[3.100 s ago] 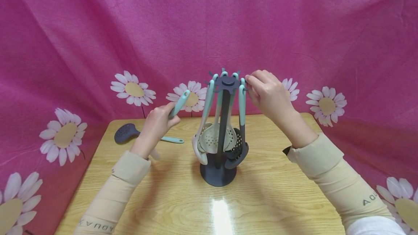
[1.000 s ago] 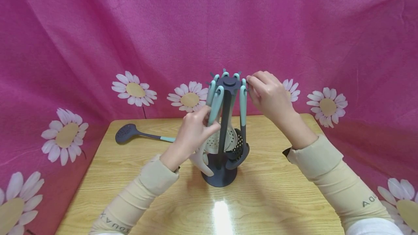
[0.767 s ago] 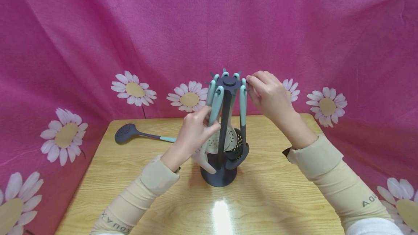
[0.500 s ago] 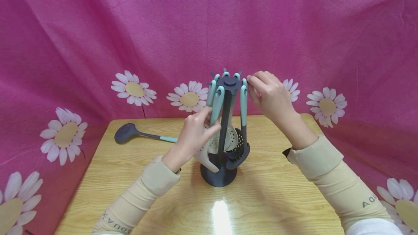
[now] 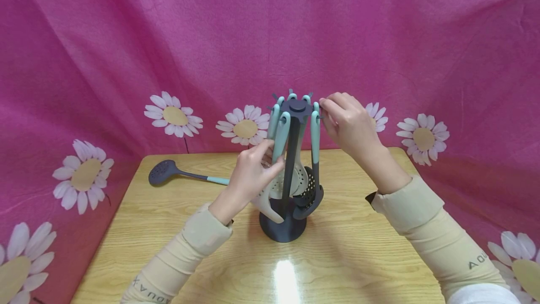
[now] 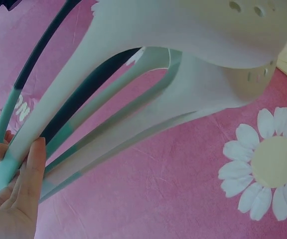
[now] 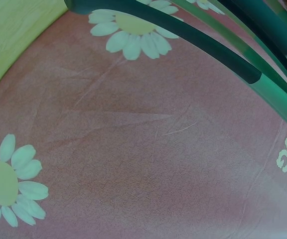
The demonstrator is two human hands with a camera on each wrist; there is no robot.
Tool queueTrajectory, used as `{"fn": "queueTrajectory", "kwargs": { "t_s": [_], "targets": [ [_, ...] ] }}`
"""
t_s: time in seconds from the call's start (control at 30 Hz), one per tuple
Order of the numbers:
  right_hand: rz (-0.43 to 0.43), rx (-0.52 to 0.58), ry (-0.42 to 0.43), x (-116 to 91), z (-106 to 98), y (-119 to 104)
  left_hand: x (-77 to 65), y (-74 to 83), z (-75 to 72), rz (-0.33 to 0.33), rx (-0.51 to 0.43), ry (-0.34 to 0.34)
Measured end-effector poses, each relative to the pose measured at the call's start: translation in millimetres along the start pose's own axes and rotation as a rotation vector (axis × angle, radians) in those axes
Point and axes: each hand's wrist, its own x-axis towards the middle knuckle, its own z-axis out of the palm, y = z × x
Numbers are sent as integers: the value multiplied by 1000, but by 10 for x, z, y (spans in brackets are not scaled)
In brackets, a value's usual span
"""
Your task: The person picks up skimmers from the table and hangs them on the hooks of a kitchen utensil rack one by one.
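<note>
A dark rotating utensil rack (image 5: 282, 230) stands mid-table with several mint-handled utensils hanging from its top hooks. At its front left, my left hand (image 5: 246, 172) holds a pale slotted spoon (image 5: 281, 137) by its handle, whose holed end is at a hook. In the left wrist view the spoon (image 6: 59, 99) lies between thumb and fingers, its perforated head (image 6: 208, 25) beside another pale one. My right hand (image 5: 349, 123) pinches the tip of a hook on the rack's right side. Next to it hangs a dark ladle (image 5: 315, 154). The right wrist view barely catches the right fingers.
A dark skimmer (image 5: 163, 172) with a mint handle lies on the wooden table (image 5: 358, 247) at the back left. A pink cloth (image 5: 270, 36) printed with daisies surrounds the back and sides.
My left hand has brought the slotted spoon from the left up to the rack's front-left hook. Its head has since swung slightly inward. The right hand has stayed at the hook.
</note>
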Motion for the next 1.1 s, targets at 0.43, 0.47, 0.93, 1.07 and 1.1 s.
{"fn": "queueTrajectory", "kwargs": {
  "t_s": [0.43, 0.47, 0.93, 1.07, 1.1],
  "targets": [
    [-5, 1, -1, -4, -1, 14, 48, -654, -154, 381, 213, 451],
    [-6, 0, -1, -5, 2, 15, 33, -757, -162, 372, 242, 443],
    [-7, 6, 1, -8, 15, 10, -469, -1916, -74, 28, 664, -112],
    [-7, 5, 7, -7, 14, 5, -581, -2087, -27, -70, 675, -246],
    [-7, 3, 8, -7, 12, 3, -607, -2115, -17, -99, 672, -277]
  ]
}}
